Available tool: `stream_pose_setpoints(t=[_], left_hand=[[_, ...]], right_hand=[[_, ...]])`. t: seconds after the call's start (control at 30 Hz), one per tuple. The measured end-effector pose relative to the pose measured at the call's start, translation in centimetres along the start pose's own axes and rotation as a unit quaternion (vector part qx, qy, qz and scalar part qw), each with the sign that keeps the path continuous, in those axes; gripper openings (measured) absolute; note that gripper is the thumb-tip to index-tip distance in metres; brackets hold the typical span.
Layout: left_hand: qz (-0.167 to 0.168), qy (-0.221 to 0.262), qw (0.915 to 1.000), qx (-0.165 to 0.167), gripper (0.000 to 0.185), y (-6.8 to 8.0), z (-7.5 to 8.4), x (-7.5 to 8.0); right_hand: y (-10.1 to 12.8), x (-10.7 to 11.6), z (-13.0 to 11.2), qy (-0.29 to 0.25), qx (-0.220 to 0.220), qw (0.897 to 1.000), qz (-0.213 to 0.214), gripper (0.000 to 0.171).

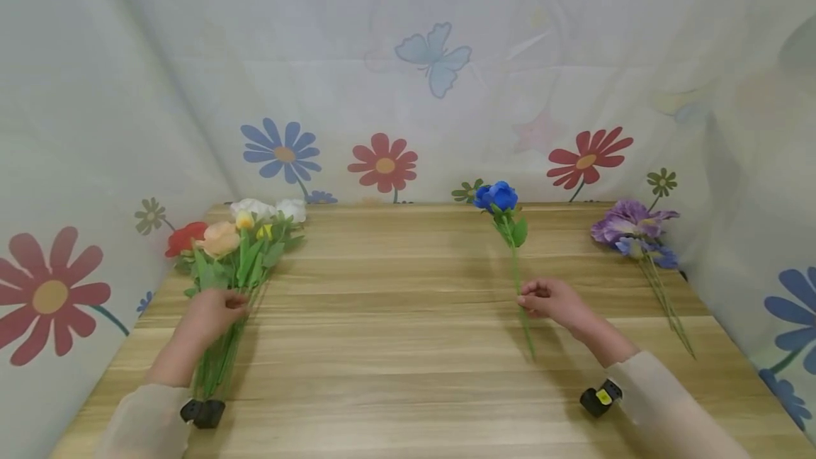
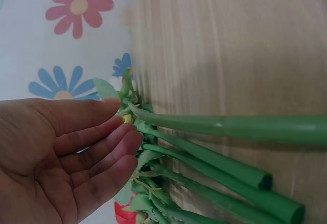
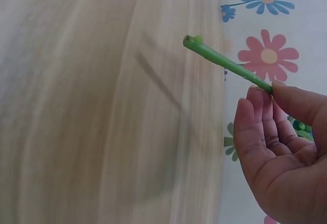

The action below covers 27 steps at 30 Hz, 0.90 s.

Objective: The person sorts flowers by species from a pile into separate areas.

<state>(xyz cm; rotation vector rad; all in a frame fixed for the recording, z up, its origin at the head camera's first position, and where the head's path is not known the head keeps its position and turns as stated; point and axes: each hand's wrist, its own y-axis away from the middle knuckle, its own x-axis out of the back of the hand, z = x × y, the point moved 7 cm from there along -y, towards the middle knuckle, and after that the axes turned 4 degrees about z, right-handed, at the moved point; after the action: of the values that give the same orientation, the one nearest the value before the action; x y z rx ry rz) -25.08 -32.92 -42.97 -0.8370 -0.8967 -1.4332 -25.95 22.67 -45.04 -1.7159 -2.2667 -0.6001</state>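
One blue flower [image 1: 501, 197] is pinched by the right hand [image 1: 559, 302], apparently mid-air.

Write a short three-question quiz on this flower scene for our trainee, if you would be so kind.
1. Which hand pinches the stem of the blue flower?
2. True or false: the purple flowers lie on the wooden table, touched by neither hand.
3. Which bloom colour appears in the flower bunch at the left hand?
A) purple
B) red
C) blue

Key:
1. The right hand
2. True
3. B
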Motion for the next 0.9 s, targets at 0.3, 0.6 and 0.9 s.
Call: stream_pose_setpoints(t=[0.3,0.6,0.9], left_hand=[[-0.003,-0.026,0.9996,0.006,0.032,-0.5,-0.5,-0.7],[-0.027,-0.028,0.9990,0.022,0.029,-0.7,-0.6,-0.9],[-0.038,0.028,0.9975,0.052,0.026,-0.6,-0.6,-0.9]], right_hand=[[1.0,1.4,2.1,-0.007,-0.042,0.999,0.007,0.028],[1.2,2.5,2.9,0.002,-0.066,0.998,0.014,0.031],[0.8,3.2,3.7,0.013,-0.094,0.995,0.037,0.032]])
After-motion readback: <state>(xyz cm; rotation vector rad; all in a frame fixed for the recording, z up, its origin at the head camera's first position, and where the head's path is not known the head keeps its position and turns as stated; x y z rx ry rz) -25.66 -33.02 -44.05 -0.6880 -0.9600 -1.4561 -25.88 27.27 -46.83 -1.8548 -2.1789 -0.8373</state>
